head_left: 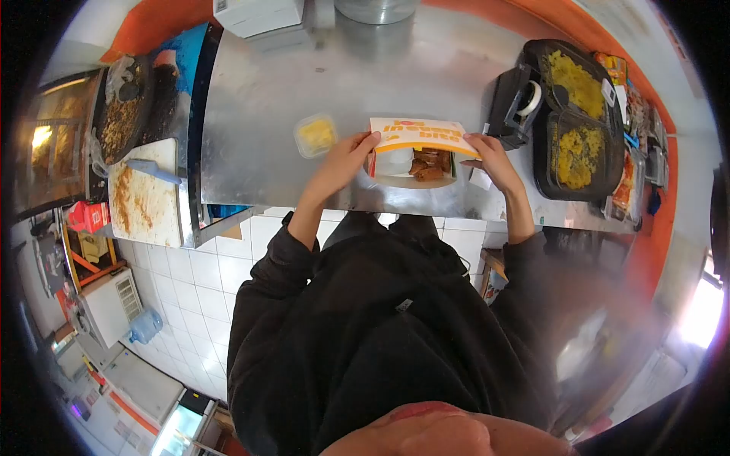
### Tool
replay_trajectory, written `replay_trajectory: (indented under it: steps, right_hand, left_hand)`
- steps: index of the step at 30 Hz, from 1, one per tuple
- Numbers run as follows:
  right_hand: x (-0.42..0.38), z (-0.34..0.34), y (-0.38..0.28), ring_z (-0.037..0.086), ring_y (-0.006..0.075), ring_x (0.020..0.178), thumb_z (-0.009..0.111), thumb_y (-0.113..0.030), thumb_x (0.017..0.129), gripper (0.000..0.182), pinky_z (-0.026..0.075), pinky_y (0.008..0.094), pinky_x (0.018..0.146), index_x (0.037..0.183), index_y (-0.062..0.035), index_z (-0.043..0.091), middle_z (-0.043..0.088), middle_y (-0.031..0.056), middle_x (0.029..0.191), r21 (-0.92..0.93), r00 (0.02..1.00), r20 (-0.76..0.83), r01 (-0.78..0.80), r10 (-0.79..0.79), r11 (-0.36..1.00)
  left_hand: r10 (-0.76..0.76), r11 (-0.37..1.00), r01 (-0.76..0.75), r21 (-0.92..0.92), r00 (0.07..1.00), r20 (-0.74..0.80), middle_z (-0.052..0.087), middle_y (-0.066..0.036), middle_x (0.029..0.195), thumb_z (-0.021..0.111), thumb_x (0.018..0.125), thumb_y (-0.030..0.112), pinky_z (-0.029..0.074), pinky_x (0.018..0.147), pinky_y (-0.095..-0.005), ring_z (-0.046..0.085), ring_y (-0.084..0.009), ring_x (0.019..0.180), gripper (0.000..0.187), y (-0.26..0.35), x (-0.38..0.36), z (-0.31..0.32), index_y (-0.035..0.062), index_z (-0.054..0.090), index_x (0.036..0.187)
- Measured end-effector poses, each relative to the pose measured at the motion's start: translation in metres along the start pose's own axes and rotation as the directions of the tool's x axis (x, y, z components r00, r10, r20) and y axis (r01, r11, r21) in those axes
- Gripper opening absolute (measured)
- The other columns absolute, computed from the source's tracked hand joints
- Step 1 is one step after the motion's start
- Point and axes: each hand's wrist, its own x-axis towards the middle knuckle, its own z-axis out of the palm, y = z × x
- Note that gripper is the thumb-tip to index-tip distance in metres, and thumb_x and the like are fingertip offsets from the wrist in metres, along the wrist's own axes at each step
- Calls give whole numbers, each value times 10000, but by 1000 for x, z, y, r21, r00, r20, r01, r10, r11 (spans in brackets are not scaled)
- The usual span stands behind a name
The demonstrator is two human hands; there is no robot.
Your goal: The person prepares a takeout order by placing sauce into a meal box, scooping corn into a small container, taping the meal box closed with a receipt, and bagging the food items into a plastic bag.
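Under printed lid (pixel 417 134), brown food (pixel 431 164) partly hidden.

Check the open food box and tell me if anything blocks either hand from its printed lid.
Nothing visible does: the left hand and the right hand touch the printed lid at opposite ends. The clear tub sits left of the food box and the tape dispenser right of it, neither between hand and lid.

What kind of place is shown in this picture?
Probably a takeaway kitchen: a printed carton with brown food pieces inside, a metal counter, and a stained cutting board.
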Motion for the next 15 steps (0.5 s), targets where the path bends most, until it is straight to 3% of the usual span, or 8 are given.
replay_trajectory:
  steps: [2,3,5,7,9,11,13,15]
  right_hand:
    - [-7,5,1,589,243,941,478,-313,950,465,452,356,852,1116,110,577,610,220,1044,-225,997,-57,39,-53,973]
    - [-2,12,21,589,243,941,478,-313,950,465,452,356,852,1116,110,577,610,220,1044,-225,997,-64,36,-52,974]
    - [12,29,77,500,294,1121,458,-294,948,493,389,416,938,1289,63,461,449,282,1293,-641,967,-80,135,-241,755]
    - [-7,40,68,414,310,1214,471,-319,936,553,336,435,998,1359,22,372,336,267,1379,-676,905,-108,237,-412,697]
    - [-7,32,50,327,327,1308,484,-345,923,634,284,455,1058,1428,-18,283,224,253,1464,-714,805,-132,327,-578,619]
    - [-9,17,40,213,334,1382,520,-455,865,796,169,465,1132,1470,-70,175,171,203,1507,-795,735,450,588,-507,148]
    - [-5,11,35,134,343,1410,520,-541,818,860,98,464,1154,1467,-81,192,148,191,1519,-751,724,483,632,-493,193]
    - [0,7,30,141,344,1409,527,-588,778,922,105,471,1150,1469,-81,189,154,180,1521,-737,649,591,676,-479,7]
  left_hand:
    - [3,1000,-3,20,999,33,556,-193,1186,419,975,338,438,855,-316,582,-212,964,543,-5,4,4,-78,401,1323]
    - [58,980,-53,194,998,-22,513,-210,1217,422,972,330,435,867,-341,567,-251,988,553,-9,2,11,-76,370,1344]
    - [125,926,-95,364,990,-60,470,-226,1248,425,970,322,432,878,-365,553,-290,1013,566,-32,4,29,-74,339,1364]
    - [489,754,-237,613,825,-282,377,-244,1317,428,963,310,393,935,-421,474,-362,1125,573,-59,11,49,23,273,1434]
    - [548,635,-208,744,800,-243,355,-243,1358,477,931,315,308,1026,-484,392,-389,1214,622,-42,17,42,134,228,1471]
    - [651,53,-496,866,675,347,309,-236,1410,560,868,385,211,1091,-520,347,-412,1257,701,-23,17,26,187,252,1466]
    - [612,8,-567,824,654,445,287,-249,1423,591,833,418,182,1104,-528,325,-427,1271,751,-17,25,17,189,255,1465]
    - [559,-26,-634,773,632,537,266,-263,1436,622,799,450,152,1117,-535,302,-441,1285,802,-10,28,16,190,257,1464]
